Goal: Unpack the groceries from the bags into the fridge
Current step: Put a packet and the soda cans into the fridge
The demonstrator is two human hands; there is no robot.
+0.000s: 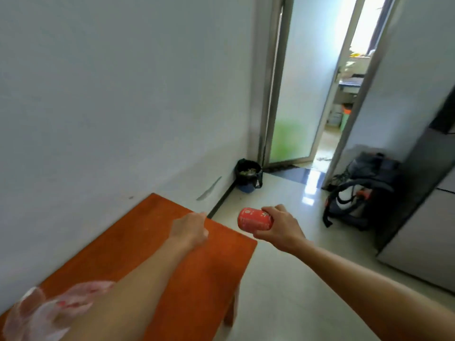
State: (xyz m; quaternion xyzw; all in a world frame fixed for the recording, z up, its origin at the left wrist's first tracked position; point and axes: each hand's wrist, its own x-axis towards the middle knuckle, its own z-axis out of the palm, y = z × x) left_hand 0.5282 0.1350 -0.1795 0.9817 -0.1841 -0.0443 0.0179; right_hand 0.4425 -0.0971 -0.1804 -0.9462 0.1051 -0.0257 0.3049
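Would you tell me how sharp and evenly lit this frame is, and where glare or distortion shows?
Head view: soft overall, with motion smear strongest at the right edge over the backpack and fridge; the red can in the right hand shows no legible print; daylight through the doorway is blown out and glares on the floor tiles; the wide-angle lens slants the door frame.

Both bare forearms reach forward. The left hand (190, 228) shows its back, its fingers (203, 236) curled under into a loose fist. The right hand (280, 227), near it, grips a can (254, 219) held sideways, thumb on top, fingers beneath.
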